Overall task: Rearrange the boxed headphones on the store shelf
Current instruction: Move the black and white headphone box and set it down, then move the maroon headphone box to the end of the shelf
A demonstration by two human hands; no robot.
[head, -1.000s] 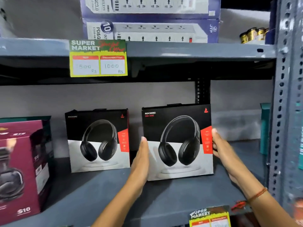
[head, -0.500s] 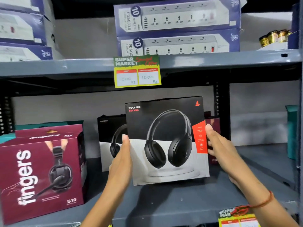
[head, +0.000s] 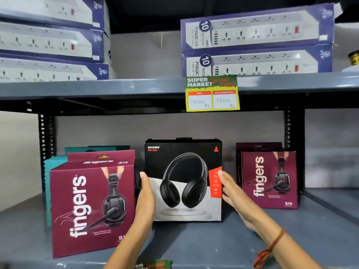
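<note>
The black-and-white cardboard headphone box (head: 183,179) stands upright on the grey metal shelf (head: 194,241) — left hand (head: 146,199) and right hand (head: 234,193) press flat, fingers extended, against its sides, between two maroon headset boxes (head: 91,202).

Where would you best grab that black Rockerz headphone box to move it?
By its two upright side edges, one hand from each side. The black Rockerz box stands upright facing out, with gaps beside it; the left hand and right hand already flank it.
</note>
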